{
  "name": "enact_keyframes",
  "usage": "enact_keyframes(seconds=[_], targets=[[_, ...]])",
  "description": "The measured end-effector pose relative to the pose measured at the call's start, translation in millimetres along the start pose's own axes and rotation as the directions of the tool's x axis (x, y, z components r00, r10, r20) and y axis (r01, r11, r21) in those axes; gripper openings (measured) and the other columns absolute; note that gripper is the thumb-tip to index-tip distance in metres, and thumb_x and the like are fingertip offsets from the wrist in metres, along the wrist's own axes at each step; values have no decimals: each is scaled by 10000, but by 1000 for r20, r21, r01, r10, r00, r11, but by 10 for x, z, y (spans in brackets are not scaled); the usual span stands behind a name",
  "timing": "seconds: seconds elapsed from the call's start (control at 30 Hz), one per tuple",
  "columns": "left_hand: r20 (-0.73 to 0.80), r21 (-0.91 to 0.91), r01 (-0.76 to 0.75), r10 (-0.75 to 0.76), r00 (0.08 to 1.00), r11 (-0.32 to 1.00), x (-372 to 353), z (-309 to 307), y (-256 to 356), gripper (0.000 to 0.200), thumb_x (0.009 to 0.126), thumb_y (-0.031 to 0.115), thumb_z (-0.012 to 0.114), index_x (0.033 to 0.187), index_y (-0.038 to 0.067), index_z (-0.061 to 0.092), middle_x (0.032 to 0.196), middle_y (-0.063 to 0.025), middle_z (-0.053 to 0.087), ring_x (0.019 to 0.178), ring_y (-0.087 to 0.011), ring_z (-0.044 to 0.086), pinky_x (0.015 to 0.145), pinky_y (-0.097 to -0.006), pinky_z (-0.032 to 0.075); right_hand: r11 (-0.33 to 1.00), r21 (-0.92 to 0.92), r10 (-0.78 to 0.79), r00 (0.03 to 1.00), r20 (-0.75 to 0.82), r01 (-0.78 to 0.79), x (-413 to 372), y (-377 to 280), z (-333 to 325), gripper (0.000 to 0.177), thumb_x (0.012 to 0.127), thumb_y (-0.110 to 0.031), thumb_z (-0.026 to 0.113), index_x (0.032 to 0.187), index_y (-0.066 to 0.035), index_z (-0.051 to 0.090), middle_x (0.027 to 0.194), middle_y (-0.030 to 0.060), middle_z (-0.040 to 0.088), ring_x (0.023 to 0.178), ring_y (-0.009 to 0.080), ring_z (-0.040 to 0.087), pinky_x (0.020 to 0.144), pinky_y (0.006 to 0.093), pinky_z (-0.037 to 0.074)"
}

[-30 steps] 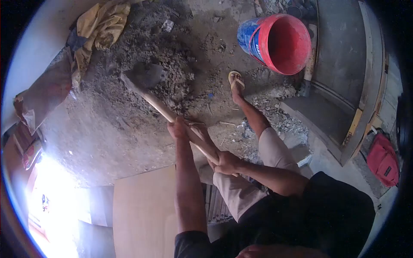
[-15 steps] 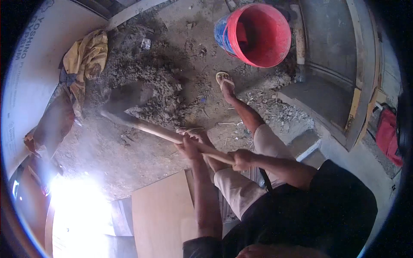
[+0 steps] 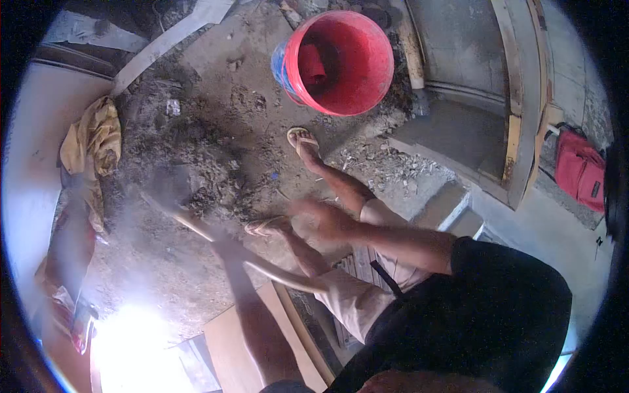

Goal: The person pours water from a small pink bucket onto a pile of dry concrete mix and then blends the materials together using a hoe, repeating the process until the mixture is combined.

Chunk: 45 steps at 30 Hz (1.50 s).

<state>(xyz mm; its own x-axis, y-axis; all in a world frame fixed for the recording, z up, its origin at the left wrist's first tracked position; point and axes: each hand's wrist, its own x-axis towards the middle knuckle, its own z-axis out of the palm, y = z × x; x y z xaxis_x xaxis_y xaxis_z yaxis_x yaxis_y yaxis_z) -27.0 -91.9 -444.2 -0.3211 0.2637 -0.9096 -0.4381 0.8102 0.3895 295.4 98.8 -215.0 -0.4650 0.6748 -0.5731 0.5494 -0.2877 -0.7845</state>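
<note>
My left hand [image 3: 227,249] is wrapped around the wooden handle of a hoe [image 3: 288,278], about midway along it. The hoe's dark, blurred blade [image 3: 171,183] is down at the loose soil [image 3: 190,141], and the handle's near end lies over my left thigh. My right hand [image 3: 321,219] is off the handle, raised above my feet and smeared by motion, so its fingers cannot be made out. Beyond my sandalled foot [image 3: 303,141] a red bucket [image 3: 383,62] is tipped with its mouth toward me, with a red object [image 3: 312,63] inside.
A crumpled yellowish sack [image 3: 92,141] lies against the board at left. Wooden sheets [image 3: 252,340] lean at the bottom, beside a bright glare. A concrete step [image 3: 439,203], a door frame [image 3: 517,131] and a red backpack [image 3: 581,171] are on the right.
My right hand has let go of the hoe handle and moved up and away from it. My left hand has slid or shifted toward the blade. The whole view has shifted left.
</note>
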Motion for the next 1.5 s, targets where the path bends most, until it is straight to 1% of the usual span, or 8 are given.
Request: enact_keyframes(seconds=[0.1,0.13,0.37,0.73,1.17,1.23,1.3,1.5], targets=[[29,50,51,-53,998,997,-271,37,495,194,893,58,573,1072,-18,578,815,-77,593,647,-211,616,497,-343,520,999,-17,18,826,-563,-33,753,642,-1165,378,883,-39,586,1252,-38,508,924,101,581,879,207,603,798,330,496],[27,-24,78,-78,997,997,-335,42,581,200,894,60,577,1080,-13,581,807,-71,590,626,-207,611,481,-344,518,912,-410,-276,706,-652,-21,1087,1134,-1495,433,884,-71,596,1299,-52,472,962,133,601,914,260,621,810,357,506],[-172,-77,144,-156,973,987,-665,394,710,193,887,114,601,1053,17,587,745,-49,550,538,-193,577,421,-316,500,610,-550,312,811,-495,-570,2566,2279,-2057,413,921,-162,512,1321,-66,475,1180,223,575,1019,342,599,890,447,486],[-249,-46,175,-181,952,984,-820,692,777,426,849,207,671,1199,74,468,825,-76,571,559,-197,575,451,-346,523,442,-688,408,812,-418,-576,3065,2966,-1945,393,893,-183,562,1268,-67,536,1129,196,621,987,319,621,866,420,494],[-310,-34,136,-140,940,990,-781,748,766,266,828,152,688,1013,69,517,728,-44,541,528,-182,580,408,-321,510,751,-659,-204,931,-302,-50,1939,2179,-2650,390,839,-155,638,1215,-63,596,1039,166,678,902,283,653,782,370,516],[-306,5,134,-126,944,991,-780,727,756,248,822,150,693,980,55,527,716,-44,541,530,-187,590,399,-322,513,754,-535,122,882,-456,-381,1458,890,-2354,412,832,-32,570,1245,-37,575,1073,170,663,909,246,647,787,322,511],[-252,-34,105,-111,961,994,-784,687,773,301,795,132,685,994,7,497,709,-81,561,521,-194,601,402,-323,527,850,-525,-219,880,-422,-40,1032,588,-2360,472,827,36,497,1292,-28,547,1167,144,640,1009,202,630,868,295,492],[-261,7,45,-41,964,999,-711,557,678,307,774,149,705,920,-56,530,702,-108,609,538,-203,623,413,-319,521,858,-511,-173,906,-387,-54,299,-206,-1810,534,805,80,451,1319,-31,539,1267,111,607,1141,159,572,951,291,444]])
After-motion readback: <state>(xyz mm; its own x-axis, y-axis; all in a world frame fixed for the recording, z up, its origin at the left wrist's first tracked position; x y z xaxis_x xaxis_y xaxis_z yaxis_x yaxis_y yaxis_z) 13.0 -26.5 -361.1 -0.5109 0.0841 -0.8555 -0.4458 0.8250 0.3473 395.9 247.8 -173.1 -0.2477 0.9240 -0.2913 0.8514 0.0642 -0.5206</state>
